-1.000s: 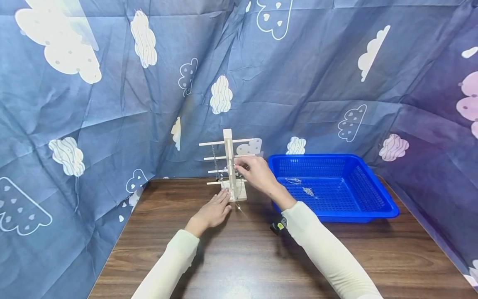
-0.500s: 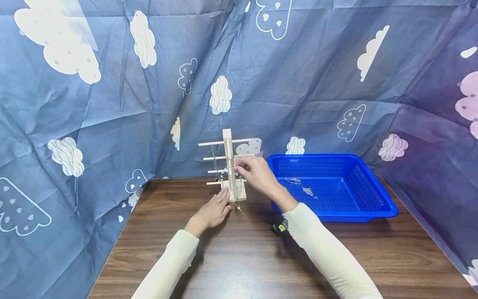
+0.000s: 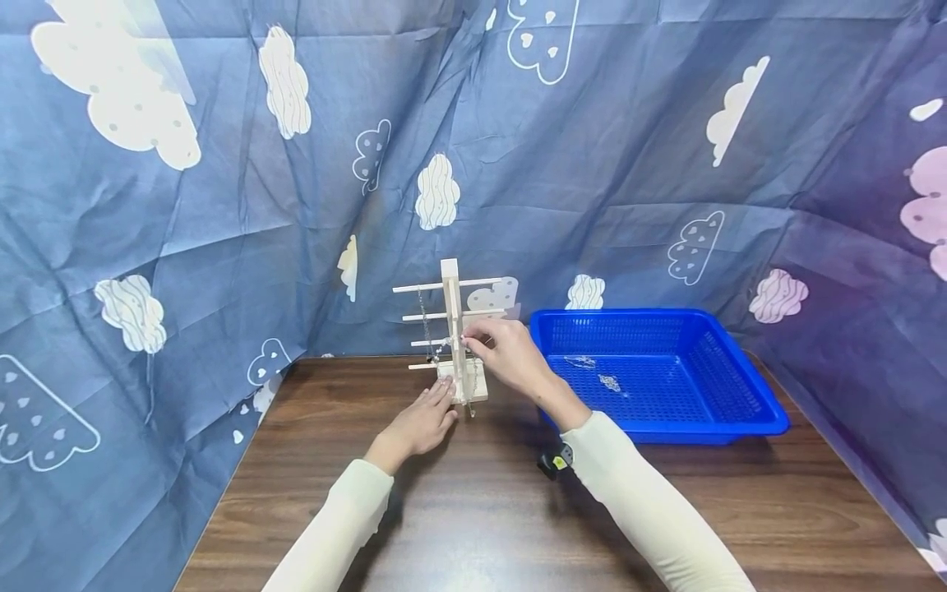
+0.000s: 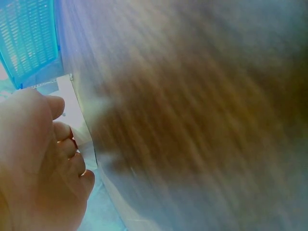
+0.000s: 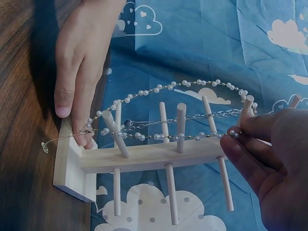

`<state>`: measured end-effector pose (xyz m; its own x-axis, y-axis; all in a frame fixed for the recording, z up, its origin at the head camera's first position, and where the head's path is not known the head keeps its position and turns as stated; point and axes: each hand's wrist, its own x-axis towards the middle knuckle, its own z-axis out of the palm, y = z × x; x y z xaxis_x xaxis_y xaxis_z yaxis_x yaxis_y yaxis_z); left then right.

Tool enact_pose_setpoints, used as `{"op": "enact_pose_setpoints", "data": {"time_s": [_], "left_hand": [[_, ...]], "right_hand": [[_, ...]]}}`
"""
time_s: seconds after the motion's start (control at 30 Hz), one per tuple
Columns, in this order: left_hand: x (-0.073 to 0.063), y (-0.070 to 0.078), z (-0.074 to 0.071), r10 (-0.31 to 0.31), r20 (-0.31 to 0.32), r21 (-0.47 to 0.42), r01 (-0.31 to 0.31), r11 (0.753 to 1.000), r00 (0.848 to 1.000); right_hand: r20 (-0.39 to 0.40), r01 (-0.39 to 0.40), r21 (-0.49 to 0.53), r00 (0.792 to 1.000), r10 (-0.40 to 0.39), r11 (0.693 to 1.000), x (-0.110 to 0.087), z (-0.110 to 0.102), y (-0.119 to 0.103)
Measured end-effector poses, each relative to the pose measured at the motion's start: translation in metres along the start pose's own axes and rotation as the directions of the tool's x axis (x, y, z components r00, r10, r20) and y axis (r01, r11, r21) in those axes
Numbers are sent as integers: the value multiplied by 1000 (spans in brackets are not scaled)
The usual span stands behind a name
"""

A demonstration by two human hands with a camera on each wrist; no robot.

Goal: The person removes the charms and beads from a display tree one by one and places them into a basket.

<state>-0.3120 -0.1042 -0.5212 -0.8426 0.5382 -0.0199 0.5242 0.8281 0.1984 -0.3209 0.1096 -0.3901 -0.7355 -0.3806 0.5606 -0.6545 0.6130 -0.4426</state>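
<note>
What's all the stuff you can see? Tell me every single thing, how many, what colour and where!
Stand with pegs: one, pale wood, on the table, left of the basket
Beaded necklace: one, white beads, at the stand, pinched in the right hand
Chain: at least one, silvery, hanging on the stand
Small jewellery: two little bunches, silvery, inside the basket
Basket: one, blue, on the table
Table: one, brown, under everything
Cloud cloth: blue with white and pink clouds, behind the table; number of sheets unclear
Wrist gadget: one, black, at the right wrist
Sleeves: two, pale, on the arms
Left hand: one, bare, at the stand's base
Right hand: one, bare, beside the stand
</note>
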Motion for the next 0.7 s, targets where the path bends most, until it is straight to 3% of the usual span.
{"op": "enact_pose_setpoints", "data": {"time_s": [0.7], "left_hand": [[-1, -1, 0, 5, -17, -27, -5, 1000, 1000]], "right_hand": [[-25, 30, 24, 999, -30, 999, -6, -7, -9]]}}
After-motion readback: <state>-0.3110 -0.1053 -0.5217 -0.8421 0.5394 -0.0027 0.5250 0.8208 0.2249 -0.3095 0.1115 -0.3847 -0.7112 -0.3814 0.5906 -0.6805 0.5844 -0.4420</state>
